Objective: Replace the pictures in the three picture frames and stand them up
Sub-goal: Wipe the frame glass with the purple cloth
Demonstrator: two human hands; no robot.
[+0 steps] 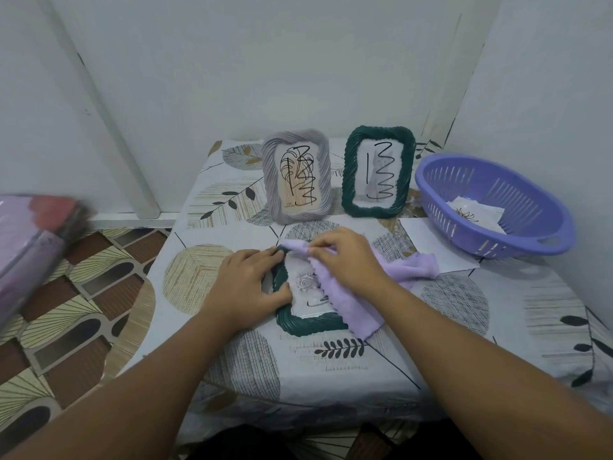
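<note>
A dark green frame [308, 323] lies flat on the table in front of me, showing a picture with a grey rose. My left hand [247, 282] rests on the frame's left edge, thumb on the glass. A lilac cloth [345, 303] is draped over the frame's right side, and my right hand [346, 260] presses on it, fingers pinching its top end. Behind stand two frames upright: a grey one [296, 175] with a leaf drawing and a dark green one [378, 171], both with black scribbles.
A purple plastic basket [491, 204] at the right holds a loose picture [474, 210]. A white sheet of paper [431, 240] lies beside it. The table wears a leaf-patterned cloth [497, 310]. Walls close in behind and right; a blurred purple object [30, 240] sits at the left.
</note>
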